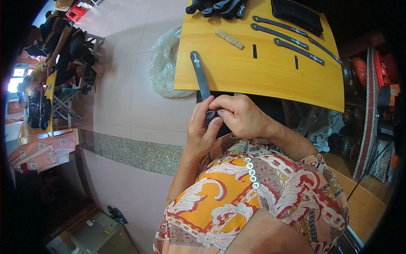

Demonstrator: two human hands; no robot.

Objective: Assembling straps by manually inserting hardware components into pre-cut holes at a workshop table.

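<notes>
A dark grey strap, rounded at its far end with a small hole and pale print, rests partly on the yellow table and runs down over its near edge. My left hand is closed on the strap's near part between thumb and fingers. Against it, my right hand is closed in a pinch at the strap's near end, its fingertips close to my left thumb. Most of that end is hidden by my fingers. Several similar grey straps lie flat at the table's right side.
The yellow table also bears two short black strips, a beige folded piece, a black pouch and a dark bundle. A clear plastic bag hangs at its left edge. Another person sits at far left.
</notes>
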